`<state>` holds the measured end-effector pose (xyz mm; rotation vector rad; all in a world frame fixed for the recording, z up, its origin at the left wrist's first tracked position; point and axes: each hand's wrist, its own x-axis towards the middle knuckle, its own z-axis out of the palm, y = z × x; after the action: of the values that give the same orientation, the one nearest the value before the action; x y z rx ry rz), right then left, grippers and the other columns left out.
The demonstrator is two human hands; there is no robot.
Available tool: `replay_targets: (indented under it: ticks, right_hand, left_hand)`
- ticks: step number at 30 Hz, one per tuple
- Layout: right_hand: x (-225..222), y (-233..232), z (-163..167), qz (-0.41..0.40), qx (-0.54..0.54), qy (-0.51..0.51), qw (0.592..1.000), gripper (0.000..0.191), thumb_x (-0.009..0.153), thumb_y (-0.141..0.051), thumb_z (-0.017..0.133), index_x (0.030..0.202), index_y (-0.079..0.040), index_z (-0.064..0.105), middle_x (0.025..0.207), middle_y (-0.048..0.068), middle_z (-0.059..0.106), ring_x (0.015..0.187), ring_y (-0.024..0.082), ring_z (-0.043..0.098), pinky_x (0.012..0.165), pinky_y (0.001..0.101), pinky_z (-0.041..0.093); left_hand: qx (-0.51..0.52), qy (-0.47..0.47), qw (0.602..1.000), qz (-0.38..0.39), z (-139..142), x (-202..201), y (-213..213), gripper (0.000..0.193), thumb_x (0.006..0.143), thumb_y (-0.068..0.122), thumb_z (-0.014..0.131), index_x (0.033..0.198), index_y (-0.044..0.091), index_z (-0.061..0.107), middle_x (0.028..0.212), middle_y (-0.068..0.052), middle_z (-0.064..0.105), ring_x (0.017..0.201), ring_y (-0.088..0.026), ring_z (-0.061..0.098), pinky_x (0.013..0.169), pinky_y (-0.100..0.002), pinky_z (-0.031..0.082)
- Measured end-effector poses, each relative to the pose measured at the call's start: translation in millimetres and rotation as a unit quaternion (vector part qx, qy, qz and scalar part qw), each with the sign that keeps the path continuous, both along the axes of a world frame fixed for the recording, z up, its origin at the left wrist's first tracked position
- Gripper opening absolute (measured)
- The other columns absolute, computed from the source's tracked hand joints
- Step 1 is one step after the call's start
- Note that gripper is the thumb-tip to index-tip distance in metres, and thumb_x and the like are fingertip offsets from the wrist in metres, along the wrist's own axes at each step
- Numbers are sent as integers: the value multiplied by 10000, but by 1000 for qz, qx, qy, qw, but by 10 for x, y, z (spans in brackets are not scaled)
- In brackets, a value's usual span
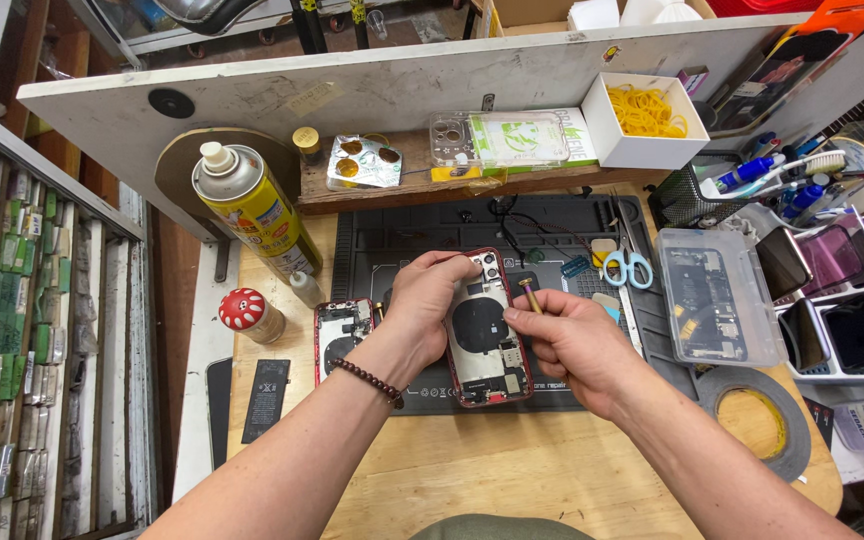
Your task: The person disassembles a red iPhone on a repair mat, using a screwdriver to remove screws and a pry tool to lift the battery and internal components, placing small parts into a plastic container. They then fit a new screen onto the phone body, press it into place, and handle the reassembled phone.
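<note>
A red-framed opened phone housing with a dark round coil on its silver inside is held tilted above the dark grey repair mat at the middle of the wooden worktop. The left hand is clasped around the housing's left edge and top, its fingers curled over the upper end, with a dark beaded bracelet worn on the wrist. The right hand is pinched on a thin brass-coloured screwdriver, whose tip is brought just beside the housing's right edge. A second red-framed phone part is laid on the mat's left edge, partly hidden behind the left wrist. A flat black battery is set near the worktop's left edge, with a red-and-white mushroom-shaped bottle above it and a yellow spray can toward the rear left corner. Blue-handled scissors are placed on the mat's right side, beside a clear plastic parts box. A roll of dark tape is seen near the right front edge.
</note>
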<state>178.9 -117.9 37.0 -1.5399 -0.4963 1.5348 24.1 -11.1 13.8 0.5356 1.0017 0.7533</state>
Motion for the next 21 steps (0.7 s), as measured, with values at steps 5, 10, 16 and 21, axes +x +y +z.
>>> replay_targets:
  ticks: [5,10,16,21]
  right_hand:
    - [7,17,11,3,4,1,1000,87,896,-138,737,905,-95,662,622,-61,491,469,46,317,424,249,203]
    - [2,21,7,4,8,2,1000,86,902,-140,735,912,-96,661,639,-60,514,477,42,333,429,243,220]
    - [11,28,27,-2,10,4,1000,84,898,-136,731,930,-84,673,642,-59,522,477,39,332,424,243,219]
    - [15,27,42,4,0,-2,1000,84,899,-135,729,940,-85,675,634,-52,517,473,47,335,428,243,225]
  left_hand:
    - [15,-15,1000,14,-41,2,-15,291,778,-3,718,1060,21,651,951,-109,697,835,-202,691,716,-363,616]
    - [16,-14,1000,20,-77,9,-7,303,774,-13,719,1067,17,650,961,-114,704,842,-206,697,725,-362,616]
    - [13,-26,999,29,-92,23,-8,306,775,-19,724,1069,18,646,965,-114,703,851,-208,695,730,-364,616]
    - [5,-25,1000,14,-58,-7,-6,273,788,-1,716,1054,11,656,958,-113,697,853,-212,689,734,-374,621]
